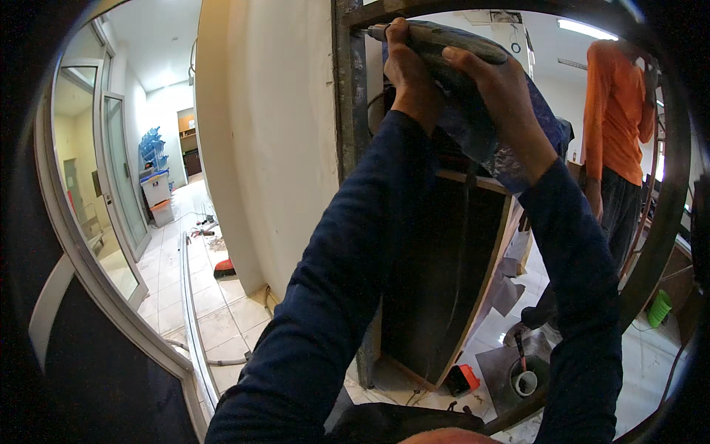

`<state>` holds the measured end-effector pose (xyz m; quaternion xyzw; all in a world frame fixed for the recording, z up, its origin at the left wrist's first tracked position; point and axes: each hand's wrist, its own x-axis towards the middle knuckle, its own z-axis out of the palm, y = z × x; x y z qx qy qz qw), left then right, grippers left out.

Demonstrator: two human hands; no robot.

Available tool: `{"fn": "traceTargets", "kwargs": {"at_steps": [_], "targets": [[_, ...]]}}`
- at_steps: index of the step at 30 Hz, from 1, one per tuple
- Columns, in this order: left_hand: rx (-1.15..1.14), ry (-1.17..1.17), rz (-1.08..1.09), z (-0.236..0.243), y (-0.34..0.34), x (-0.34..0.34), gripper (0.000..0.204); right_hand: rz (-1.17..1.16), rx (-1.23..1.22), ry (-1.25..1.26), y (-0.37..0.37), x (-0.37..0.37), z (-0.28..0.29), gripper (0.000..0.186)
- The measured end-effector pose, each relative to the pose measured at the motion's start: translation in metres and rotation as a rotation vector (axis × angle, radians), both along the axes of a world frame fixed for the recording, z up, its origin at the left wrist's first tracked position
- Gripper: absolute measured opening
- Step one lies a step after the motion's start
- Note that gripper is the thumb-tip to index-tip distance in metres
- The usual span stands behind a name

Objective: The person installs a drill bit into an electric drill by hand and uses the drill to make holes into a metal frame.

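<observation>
Both my arms, in dark blue sleeves, reach up to the top of the view. My left hand (411,80) is wrapped round the front of a dark, dusty handheld power tool (464,43) with a narrow nose. Behind it, my right hand (504,87) grips the body, its thumb along the side. The tool's nose points left at an upright metal post (350,96); whether the tip touches it I cannot tell. Beneath the hands hangs crumpled dark blue plastic sheeting (543,122). A thin cord (466,244) runs down past a dark wood-edged panel (421,274).
A person in an orange top (615,111) stands at right. Below are a bucket (526,381), a red-and-black object (464,379) and a green basket (659,308). A cream wall (274,133) stands left of the post; beyond are a glass door (92,163) and tools (203,231) on tiles.
</observation>
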<state>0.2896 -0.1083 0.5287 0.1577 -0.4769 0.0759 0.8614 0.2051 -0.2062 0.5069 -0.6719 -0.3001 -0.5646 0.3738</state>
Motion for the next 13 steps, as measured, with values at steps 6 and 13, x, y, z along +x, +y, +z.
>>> {"fn": "traceTargets", "kwargs": {"at_steps": [6, 13], "targets": [[-0.067, -0.447, 0.091, 0.028, 0.011, 0.05, 0.073, -0.237, -0.242, 0.013, 0.008, 0.001, 0.039, 0.07], [0.712, -0.185, 0.368, -0.037, 0.068, 0.038, 0.095, -0.142, -0.013, -0.063, 0.036, -0.034, -0.009, 0.041]]}}
